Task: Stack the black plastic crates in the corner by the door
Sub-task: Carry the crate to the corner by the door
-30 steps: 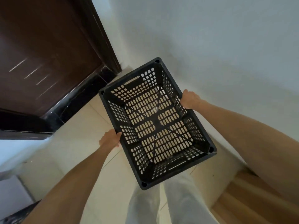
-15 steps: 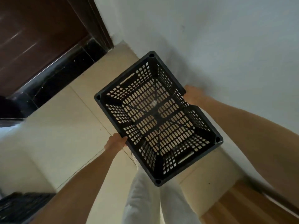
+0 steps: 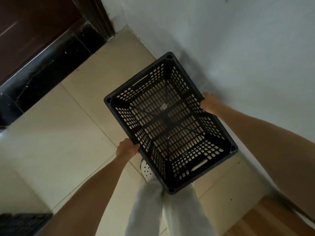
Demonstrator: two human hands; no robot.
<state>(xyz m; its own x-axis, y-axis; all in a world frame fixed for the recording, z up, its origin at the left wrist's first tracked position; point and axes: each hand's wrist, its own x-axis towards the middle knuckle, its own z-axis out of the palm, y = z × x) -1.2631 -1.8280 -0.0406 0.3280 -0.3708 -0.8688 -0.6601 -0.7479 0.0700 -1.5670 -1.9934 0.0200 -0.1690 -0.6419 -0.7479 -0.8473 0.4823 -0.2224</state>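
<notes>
crate: black plastic crate [image 3: 170,123], open top facing the camera, held in the air over the tiled floor [image 3: 68,133], level or close to it
crate position: just beside the white wall [image 3: 238,48], in front of the person's legs, short of the corner [image 3: 117,36] where wall meets door frame
left hand: left hand [image 3: 127,148] grips the rim of the left long side, about mid-length, fingers curled over the edge
right hand: right hand [image 3: 208,103] grips the rim of the wall-side long side, about mid-length; fingertips hidden behind the rim
long axis: runs from the person's legs up and left, roughly toward the corner
target direction: corner lies ahead and left of both hands, past the crate's far short end; door [image 3: 34,31] and its dark threshold [image 3: 51,65] sit to the left of it
nearer hand: right hand is nearer the wall and looks nearer the corner; left hand is on the open-floor side
contents: one small pale scrap [image 3: 163,106] near the middle of the crate bottom, can't tell what
other: dark slatted thing [image 3: 22,222] at bottom-left edge, maybe another crate, too blurred to say
next (judgement): carry forward-left along the long axis, then lower with the wall-side rim kept off the wall
</notes>
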